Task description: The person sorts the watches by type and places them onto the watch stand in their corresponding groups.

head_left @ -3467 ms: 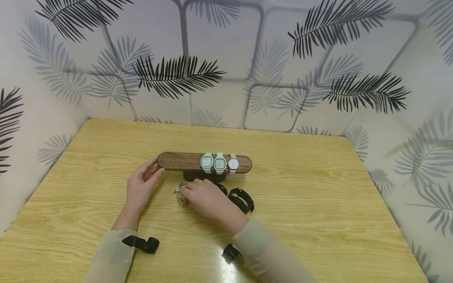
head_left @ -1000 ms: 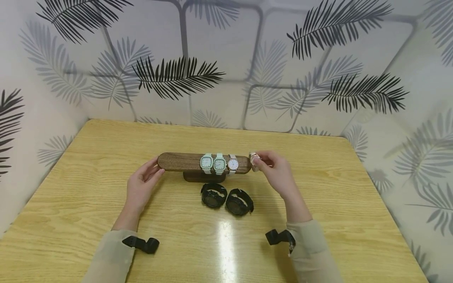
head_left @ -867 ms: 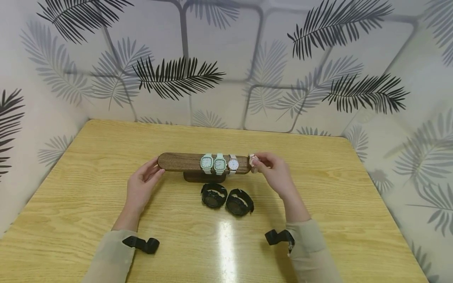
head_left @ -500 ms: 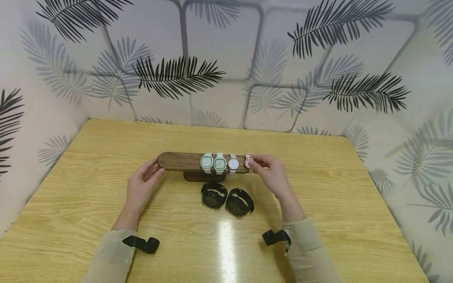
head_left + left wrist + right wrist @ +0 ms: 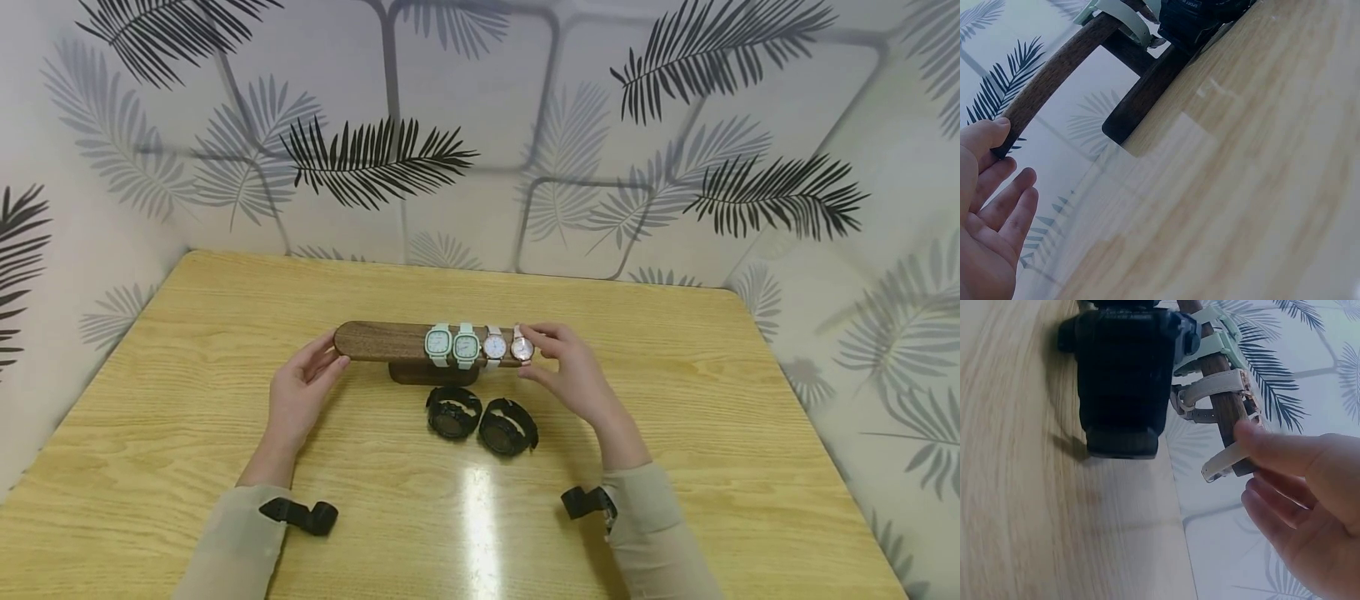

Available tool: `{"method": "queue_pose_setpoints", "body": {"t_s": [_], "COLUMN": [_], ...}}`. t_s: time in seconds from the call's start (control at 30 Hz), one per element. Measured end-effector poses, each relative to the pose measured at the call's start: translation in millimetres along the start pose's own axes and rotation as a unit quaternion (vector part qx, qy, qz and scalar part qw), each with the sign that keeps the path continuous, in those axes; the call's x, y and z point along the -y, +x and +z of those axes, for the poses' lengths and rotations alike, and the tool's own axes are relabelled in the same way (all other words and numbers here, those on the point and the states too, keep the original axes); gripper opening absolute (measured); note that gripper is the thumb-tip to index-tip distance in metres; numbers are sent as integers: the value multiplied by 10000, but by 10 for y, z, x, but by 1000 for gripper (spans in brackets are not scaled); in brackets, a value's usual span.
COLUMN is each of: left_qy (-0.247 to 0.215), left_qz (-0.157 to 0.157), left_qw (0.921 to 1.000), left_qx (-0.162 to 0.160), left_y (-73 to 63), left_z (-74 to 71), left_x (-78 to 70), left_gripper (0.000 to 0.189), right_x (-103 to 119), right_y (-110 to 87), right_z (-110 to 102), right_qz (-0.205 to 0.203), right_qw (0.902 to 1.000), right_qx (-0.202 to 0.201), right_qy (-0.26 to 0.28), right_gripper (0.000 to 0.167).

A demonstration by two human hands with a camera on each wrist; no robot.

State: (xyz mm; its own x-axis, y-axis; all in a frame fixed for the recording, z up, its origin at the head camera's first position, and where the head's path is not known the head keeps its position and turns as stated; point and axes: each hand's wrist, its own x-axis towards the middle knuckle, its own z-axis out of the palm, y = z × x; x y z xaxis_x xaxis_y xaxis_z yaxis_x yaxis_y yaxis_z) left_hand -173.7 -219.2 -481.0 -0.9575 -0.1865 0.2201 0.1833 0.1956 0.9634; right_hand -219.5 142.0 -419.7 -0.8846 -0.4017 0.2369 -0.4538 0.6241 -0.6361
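Note:
A dark wooden watch stand [image 5: 378,341] stands on the table, its bar level above a short base. My left hand [image 5: 296,392] pinches the bar's left end between thumb and fingers; the left wrist view shows the thumb [image 5: 999,125] on the wood. Two mint-green square watches [image 5: 466,347] and a white-strapped round watch [image 5: 494,347] sit round the bar. At its right end is another round watch [image 5: 522,348] with a pale strap. My right hand [image 5: 573,375] holds that watch, thumb [image 5: 1272,447] against it, fingers behind. Its strap end [image 5: 1215,470] hangs loose below the bar.
Two black sport watches [image 5: 453,414] lie on the wooden table [image 5: 712,400] in front of the stand, closed into loops. One black watch [image 5: 1124,381] looms large in the right wrist view. A leaf-patterned wall [image 5: 480,221] rises behind the table.
My right hand has picked the pale-strapped round watch off the table, carried it to the bar's right end and slid it leftward onto the bar. My left hand has stayed put.

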Motion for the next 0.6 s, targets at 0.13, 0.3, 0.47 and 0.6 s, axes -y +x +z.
{"method": "queue_pose_setpoints", "body": {"t_s": [0.13,0.3,0.47,0.6], "left_qy": [14,-30,-76,-58], "left_qz": [-31,-80,-62,-63], "left_qw": [10000,10000,9999,10000], "left_qx": [9,39,51,16], "left_y": [0,-3,-3,1], "left_z": [1,-1,0,0], "left_x": [1,-14,-18,-5], "left_gripper": [49,49,49,49], "right_x": [-25,-44,-28,-21], "right_y": [20,64,97,120], "right_z": [-15,-26,-20,-6], "right_qz": [-388,-548,-494,-485], "right_qw": [9988,9968,9959,9954], "right_qx": [72,208,424,483], "right_qy": [-301,-539,-625,-671], "right_gripper": [59,59,63,63]}}
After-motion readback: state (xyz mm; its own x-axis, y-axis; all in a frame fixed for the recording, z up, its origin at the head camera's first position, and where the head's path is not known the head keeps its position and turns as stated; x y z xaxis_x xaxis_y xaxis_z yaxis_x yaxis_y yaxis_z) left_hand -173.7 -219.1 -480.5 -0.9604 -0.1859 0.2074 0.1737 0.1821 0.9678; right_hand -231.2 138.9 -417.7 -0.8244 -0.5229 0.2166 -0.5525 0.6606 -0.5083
